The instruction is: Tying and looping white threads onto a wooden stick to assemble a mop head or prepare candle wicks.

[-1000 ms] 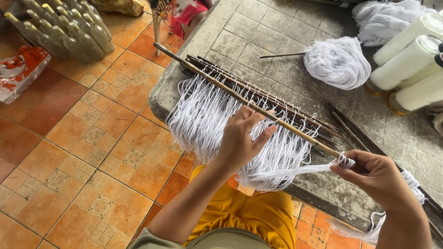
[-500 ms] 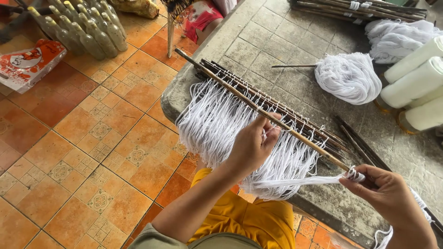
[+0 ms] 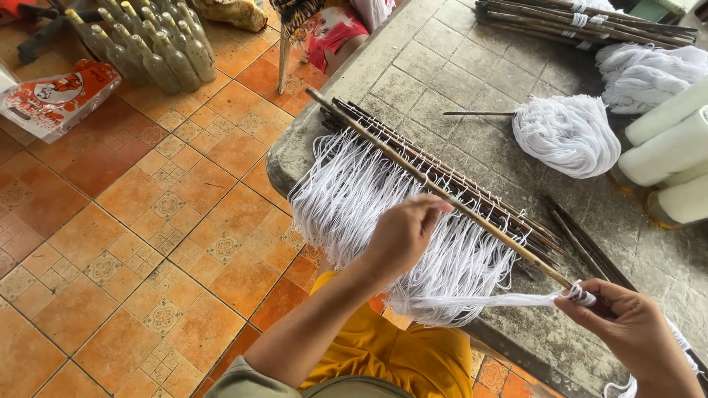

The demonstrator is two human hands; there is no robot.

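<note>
A long thin wooden stick (image 3: pixel 413 171) lies slantwise across a row of dark sticks (image 3: pixel 472 193) on a grey stone table (image 3: pixel 413 81). Many white strings (image 3: pixel 354 199) hang from the sticks over the table's edge. My left hand (image 3: pixel 402 236) pinches the strings right below the wooden stick, near its middle. My right hand (image 3: pixel 634 328) grips the stick's near end, where white string is wound around it, and a bundle of strings (image 3: pixel 479 301) stretches from there to the left.
A white yarn skein (image 3: pixel 566 134) on a thin rod, white rolls (image 3: pixel 667 151) and a bundle of sticks (image 3: pixel 590 18) lie on the table's far side. On the tiled floor (image 3: pixel 133 243) stand several bottles (image 3: pixel 147 44) beside a printed bag (image 3: pixel 51 99).
My left hand has gone from spread flat on the strings to pinching them under the stick. The right hand stays on the stick's end. The view has shifted left and down.
</note>
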